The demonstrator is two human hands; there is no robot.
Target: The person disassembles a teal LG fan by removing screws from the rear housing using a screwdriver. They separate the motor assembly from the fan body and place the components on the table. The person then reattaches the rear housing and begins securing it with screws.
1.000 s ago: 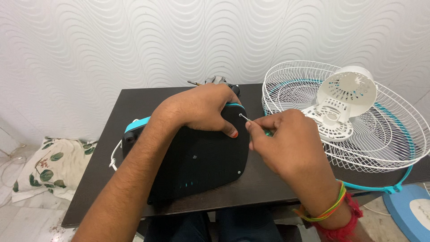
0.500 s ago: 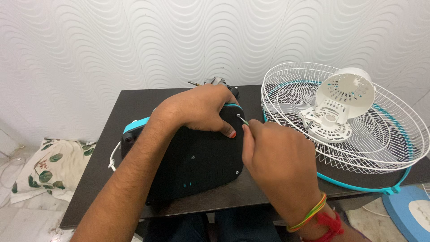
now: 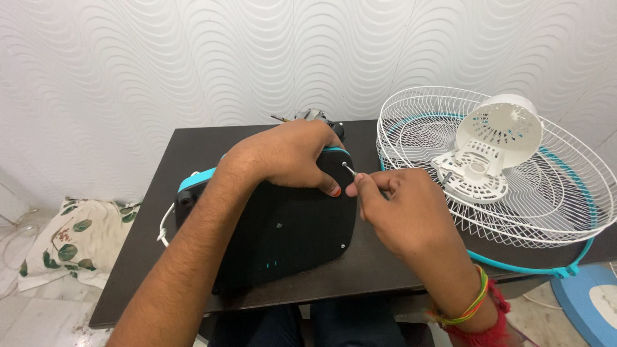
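Observation:
A black fan base (image 3: pixel 283 231) with a teal rim lies flat on the dark table (image 3: pixel 193 144). My left hand (image 3: pixel 289 157) presses down on its far edge, fingers curled over the top. My right hand (image 3: pixel 402 209) grips a thin screwdriver (image 3: pixel 350 172) whose metal tip meets the base's upper right corner, right beside my left fingertips. Most of the tool's handle is hidden inside my fist.
A white wire fan guard (image 3: pixel 514 186) with a teal ring rests on the table's right side, with a white motor housing (image 3: pixel 495 138) on it. Small metal parts (image 3: pixel 308 115) sit at the table's back edge. A leaf-print cloth (image 3: pixel 71 234) lies on the floor at left.
My right hand has slid left and slightly forward, bringing the screwdriver tip up to the base's corner. The left hand has stayed put.

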